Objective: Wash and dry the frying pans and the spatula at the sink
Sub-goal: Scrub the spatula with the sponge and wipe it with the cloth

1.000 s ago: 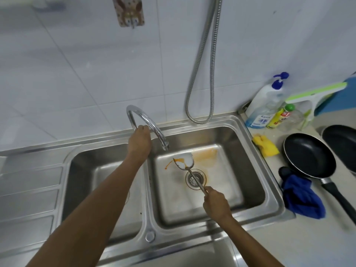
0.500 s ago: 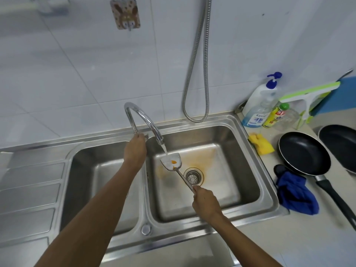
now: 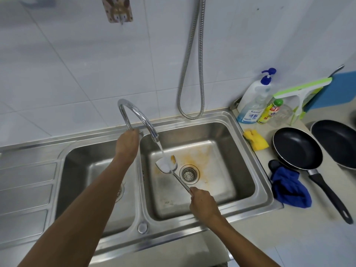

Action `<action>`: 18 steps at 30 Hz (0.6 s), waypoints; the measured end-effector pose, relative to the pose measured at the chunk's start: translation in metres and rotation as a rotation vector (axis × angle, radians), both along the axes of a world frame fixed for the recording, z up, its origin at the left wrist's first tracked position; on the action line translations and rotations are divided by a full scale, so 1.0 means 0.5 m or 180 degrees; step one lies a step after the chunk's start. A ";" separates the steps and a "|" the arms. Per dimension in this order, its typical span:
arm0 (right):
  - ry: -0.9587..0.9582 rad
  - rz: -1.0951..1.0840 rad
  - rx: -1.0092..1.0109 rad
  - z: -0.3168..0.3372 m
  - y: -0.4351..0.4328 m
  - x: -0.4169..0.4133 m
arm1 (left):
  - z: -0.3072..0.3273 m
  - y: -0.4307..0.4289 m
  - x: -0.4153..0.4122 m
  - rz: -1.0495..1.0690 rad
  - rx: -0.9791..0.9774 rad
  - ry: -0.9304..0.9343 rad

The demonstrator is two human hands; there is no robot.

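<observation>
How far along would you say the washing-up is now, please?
Nothing looks finished. In hand: the right hand holds the spatula under water from the tap, orange residue on its blade; the left hand grips the tap's base. Left: both frying pans wait on the counter, and all drying; the blue cloth lies beside them.

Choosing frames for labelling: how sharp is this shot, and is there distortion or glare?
Head view: wide-angle distortion bows the sink rim and the wall tiles; glare streaks the faucet; the far-right frying pan looks soft; the spatula in the right hand is fairly sharp.
</observation>
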State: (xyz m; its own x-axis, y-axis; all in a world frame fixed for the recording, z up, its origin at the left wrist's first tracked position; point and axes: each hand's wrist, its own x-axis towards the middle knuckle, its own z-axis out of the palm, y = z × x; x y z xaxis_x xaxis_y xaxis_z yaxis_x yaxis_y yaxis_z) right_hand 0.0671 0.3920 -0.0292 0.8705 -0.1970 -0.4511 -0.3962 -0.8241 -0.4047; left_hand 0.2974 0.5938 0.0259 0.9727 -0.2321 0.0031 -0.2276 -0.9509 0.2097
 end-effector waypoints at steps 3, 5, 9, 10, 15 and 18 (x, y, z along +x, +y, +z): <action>0.0068 0.0024 -0.0035 -0.007 0.001 -0.016 | 0.006 -0.003 0.011 0.0020 0.0152 0.0001; 0.0112 0.0013 -0.0059 -0.011 0.002 -0.022 | 0.011 -0.005 0.015 0.0027 0.0178 -0.0003; 0.0177 -0.0012 -0.0058 -0.012 0.000 -0.027 | 0.019 -0.014 0.023 0.0015 0.0153 0.0045; 0.0193 -0.0029 -0.0057 -0.013 -0.001 -0.027 | 0.023 -0.018 0.024 0.0032 0.0153 0.0062; 0.0249 -0.0093 0.0210 -0.008 -0.011 -0.011 | 0.035 -0.031 0.032 0.0116 0.0105 0.0064; 0.0472 -0.0267 0.0623 0.007 -0.021 0.003 | 0.034 -0.035 0.039 0.0095 0.0105 0.0009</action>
State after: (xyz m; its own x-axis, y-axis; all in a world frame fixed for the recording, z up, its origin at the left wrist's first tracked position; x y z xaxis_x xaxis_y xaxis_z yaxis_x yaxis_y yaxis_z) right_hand 0.0688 0.3817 -0.0257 0.7764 -0.1621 -0.6091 -0.5267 -0.6977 -0.4856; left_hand 0.3172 0.5763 0.0428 0.9792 -0.2028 -0.0069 -0.1984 -0.9637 0.1786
